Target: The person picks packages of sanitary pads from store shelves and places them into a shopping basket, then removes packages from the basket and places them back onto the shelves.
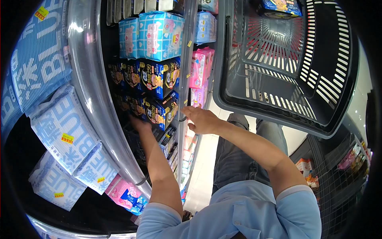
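Note:
My left hand (140,125) reaches into the shelf, beside the lower stack of dark blue and gold sanitary pad packs (156,112). Its fingers fade into shadow, so I cannot see whether they touch or grip a pack. At the front of the shelf, my right hand (202,120) rests against the clear shelf edge strip (183,85), thumb and fingers apart, with no pack in it. More of the same dark packs (154,77) stand just above, and light blue checked packs (161,36) sit beyond them.
To the right is a dark grey shopping basket (262,104) with a dark blue pack (280,7) at its far end. Large blue-and-white packs (65,127) and a pink pack (126,194) line the left side. A black wire mesh rack (332,193) stands at lower right.

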A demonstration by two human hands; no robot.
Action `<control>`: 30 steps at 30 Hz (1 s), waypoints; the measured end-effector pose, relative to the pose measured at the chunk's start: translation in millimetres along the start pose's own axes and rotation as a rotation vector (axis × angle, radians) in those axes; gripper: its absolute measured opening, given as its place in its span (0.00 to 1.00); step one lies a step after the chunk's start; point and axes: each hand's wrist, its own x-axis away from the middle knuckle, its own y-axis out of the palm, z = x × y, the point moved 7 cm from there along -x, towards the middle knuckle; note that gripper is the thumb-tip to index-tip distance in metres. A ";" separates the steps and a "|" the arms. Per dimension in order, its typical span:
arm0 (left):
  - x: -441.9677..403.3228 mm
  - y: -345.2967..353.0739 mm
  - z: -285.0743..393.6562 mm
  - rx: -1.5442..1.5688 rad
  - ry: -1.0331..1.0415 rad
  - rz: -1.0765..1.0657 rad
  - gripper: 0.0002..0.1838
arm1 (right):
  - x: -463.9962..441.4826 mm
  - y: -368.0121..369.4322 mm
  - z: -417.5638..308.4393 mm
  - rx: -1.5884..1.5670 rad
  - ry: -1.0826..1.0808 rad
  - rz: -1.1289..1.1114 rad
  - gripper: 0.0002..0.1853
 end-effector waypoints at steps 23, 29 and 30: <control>72.1 22.5 -44.7 0.288 -0.349 -0.032 0.35 | 47.2 6.2 -36.4 0.210 -0.156 -0.022 0.32; 90.5 24.7 -43.4 0.420 -0.405 0.031 0.38 | 95.4 -34.3 -79.8 0.209 -0.262 0.158 0.26; 91.0 26.1 -41.9 0.434 -0.379 0.006 0.38 | 115.5 -55.9 -101.9 0.155 -0.284 0.189 0.26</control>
